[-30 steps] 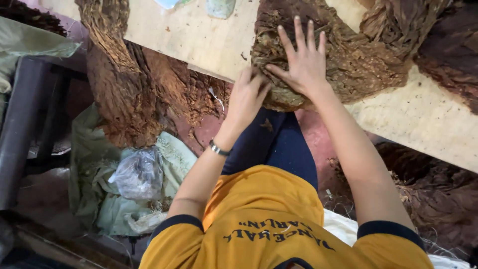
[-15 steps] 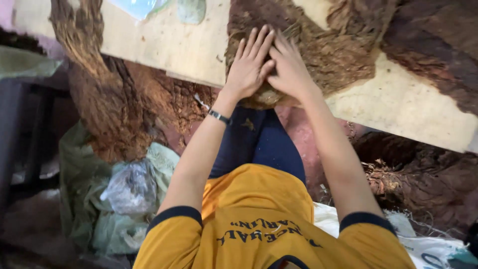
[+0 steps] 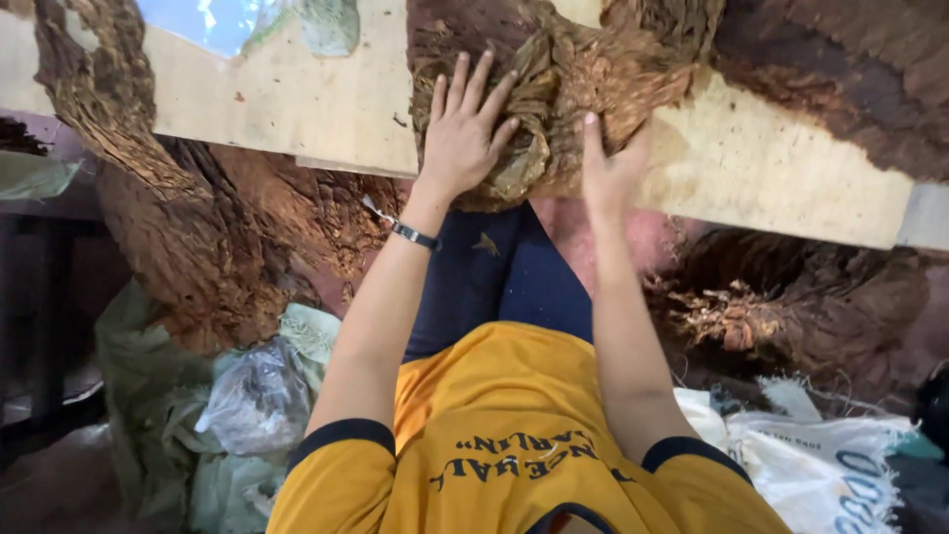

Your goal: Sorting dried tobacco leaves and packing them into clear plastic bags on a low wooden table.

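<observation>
Soft, even daylight falls on the pale counter (image 3: pixel 297 109), brightest toward twelve o'clock, where a glossy plastic sheet (image 3: pixel 213 20) at eleven glares bluish white. Under the counter's edge it dims quickly; at nine and three o'clock the floor sinks into murky shadow. Focus holds at centre, corners stretch and soften slightly.

Dry crinkled leaf bundle (image 3: pixel 583 89) (matt), rough plywood board (image 3: pixel 297 109).

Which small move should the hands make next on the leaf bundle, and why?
Probably draw the bundle fully onto the board: the left hand lies flat on it, the right hand grips its side, and its lower part overhangs the edge.
</observation>
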